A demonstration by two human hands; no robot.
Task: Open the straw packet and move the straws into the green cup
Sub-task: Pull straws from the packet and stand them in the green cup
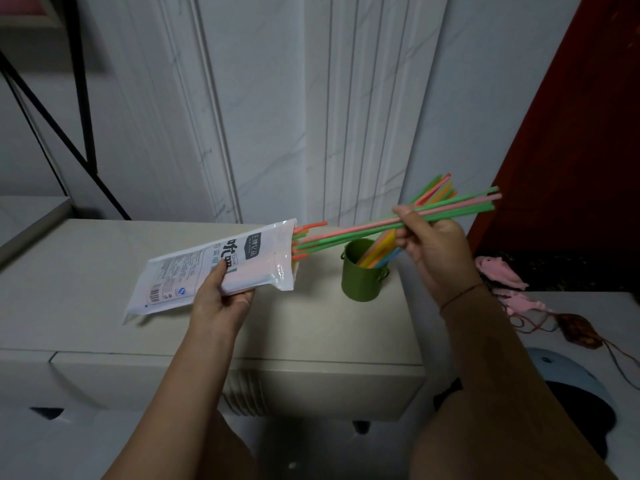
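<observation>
My left hand [221,299] grips the white plastic straw packet [194,275] from below, held tilted above the cabinet top with its open end pointing right. Short orange and green straw ends stick out of that mouth. My right hand [429,244] pinches a few long green and pink straws [349,232], whose left ends still lie inside the packet's opening. The green cup [360,282] stands upright on the cabinet below my right hand, holding several yellow, orange, blue and green straws that lean up to the right.
The cream cabinet top [104,251] carries the cup near its right edge. A white panelled wall rises behind. A dark red panel [571,150] stands at the right, with pink cloth [502,275] and cords below it. A black metal frame [83,98] is at the far left.
</observation>
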